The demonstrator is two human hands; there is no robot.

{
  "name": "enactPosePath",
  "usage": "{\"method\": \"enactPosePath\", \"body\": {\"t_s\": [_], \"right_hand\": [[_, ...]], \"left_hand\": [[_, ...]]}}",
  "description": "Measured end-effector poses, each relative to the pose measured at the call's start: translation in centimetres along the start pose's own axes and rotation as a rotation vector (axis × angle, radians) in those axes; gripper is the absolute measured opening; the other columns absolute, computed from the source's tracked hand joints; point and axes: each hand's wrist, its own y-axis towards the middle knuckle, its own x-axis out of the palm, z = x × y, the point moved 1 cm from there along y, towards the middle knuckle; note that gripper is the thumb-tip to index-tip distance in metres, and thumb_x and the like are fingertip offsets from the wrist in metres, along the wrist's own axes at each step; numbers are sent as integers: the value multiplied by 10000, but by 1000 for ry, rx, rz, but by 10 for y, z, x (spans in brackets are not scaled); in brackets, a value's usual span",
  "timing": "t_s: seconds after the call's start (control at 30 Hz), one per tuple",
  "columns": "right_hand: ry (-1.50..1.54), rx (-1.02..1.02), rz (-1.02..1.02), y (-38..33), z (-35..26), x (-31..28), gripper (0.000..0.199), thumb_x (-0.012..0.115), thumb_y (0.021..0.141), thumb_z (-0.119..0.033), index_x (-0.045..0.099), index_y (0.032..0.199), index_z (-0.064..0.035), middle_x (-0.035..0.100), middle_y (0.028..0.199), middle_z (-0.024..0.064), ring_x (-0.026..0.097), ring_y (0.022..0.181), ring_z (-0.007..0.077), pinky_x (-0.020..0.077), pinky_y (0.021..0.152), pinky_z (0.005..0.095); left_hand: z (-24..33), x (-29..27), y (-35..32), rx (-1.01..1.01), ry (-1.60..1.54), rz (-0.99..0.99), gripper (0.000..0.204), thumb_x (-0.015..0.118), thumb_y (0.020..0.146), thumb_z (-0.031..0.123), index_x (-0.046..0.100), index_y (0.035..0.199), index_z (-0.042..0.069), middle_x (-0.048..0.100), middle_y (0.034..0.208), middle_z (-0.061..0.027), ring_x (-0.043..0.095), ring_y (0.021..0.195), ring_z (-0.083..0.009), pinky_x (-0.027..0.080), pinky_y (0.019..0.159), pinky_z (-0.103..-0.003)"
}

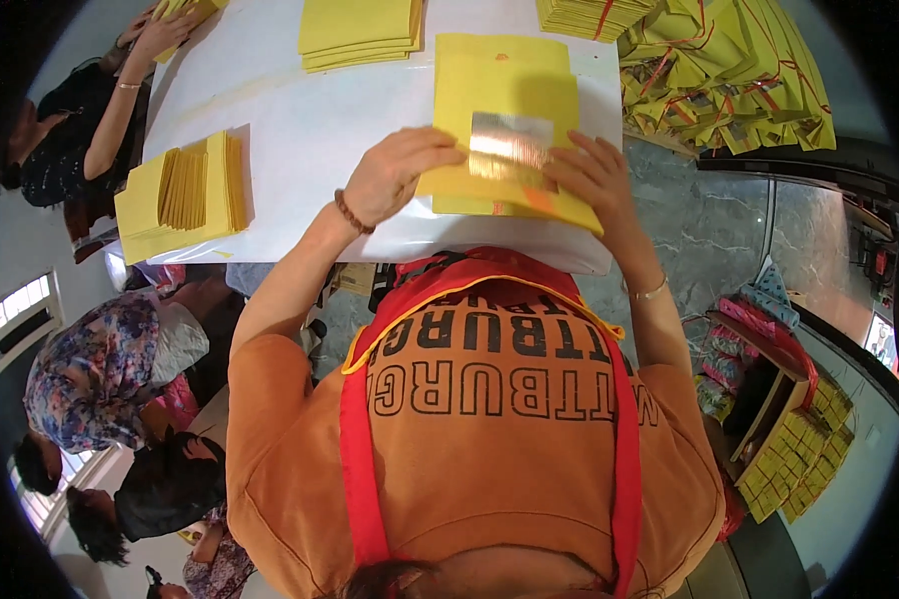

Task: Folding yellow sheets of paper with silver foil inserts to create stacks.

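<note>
Orange shirt (489,469): nearest the camera, filling the lower middle, dark lettering across the chest.
Red apron (469,275): 2 straps over the shirt, yellow piping, its upper part by the worktop's near edge.
Left hand (400,175): brown beaded bracelet (350,215) at the wrist; fingers drawn narrow together at the sheet's left side, though I cannot tell whether they pinch it.
Right hand (599,185): thin bangle (652,292) at the wrist; fingers slightly spread and bent over the sheet's right side, their grip impossible to tell.
Yellow sheet (459,185): between the 2 hands, tilted, over the near part of a yellow pile.
Silvery foil piece (509,140): on the yellow sheet, between the fingertips.
Yellow pile (499,75): flat on the white worktop (280,90), reaching beyond the hands.
Folded stack (185,195): yellow, at the worktop's near left corner.
Far stacks: 2, both yellow, 1 at the far middle (360,30), 1 at the far right corner (594,15).
Yellow heap (729,80): right of the worktop, with red strips.
Co-worker's hand (165,30): far left, at yellow paper (195,15).
</note>
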Motion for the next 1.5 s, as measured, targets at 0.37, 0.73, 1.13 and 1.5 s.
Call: {"method": "enactPosePath", "body": {"t_s": [0.37,0.73,1.13,1.5], "right_hand": [[664,562,-165,-1,-20,3,292,590,854,-106,539,1129,-22,594,1092,101,607,945,223,468,822,323],[914,850,128,13,-23,14,426,611,858,-126,499,1238,30,611,1085,125,568,944,131,457,819,253],[820,873,175,23,-15,24,389,617,835,-127,551,1190,19,644,1029,150,596,876,120,467,769,242],[670,874,125,23,-14,26,389,620,818,-145,566,1172,6,646,1012,181,632,870,182,476,765,277]], "left_hand": [[20,15,-5,-639,-180,25,293,465,927,296,597,998,45,593,631,-109,581,581,-273,446,554,-361],[-14,30,5,-776,-453,38,299,557,856,278,630,893,-10,554,569,-108,508,494,-173,400,498,-315],[-21,32,10,-949,-646,58,396,602,837,162,411,1156,25,602,641,-61,551,557,-102,421,512,-268],[13,1,41,-269,383,195,476,664,779,248,482,1174,56,575,995,-108,536,956,-248,411,788,-370]]}}
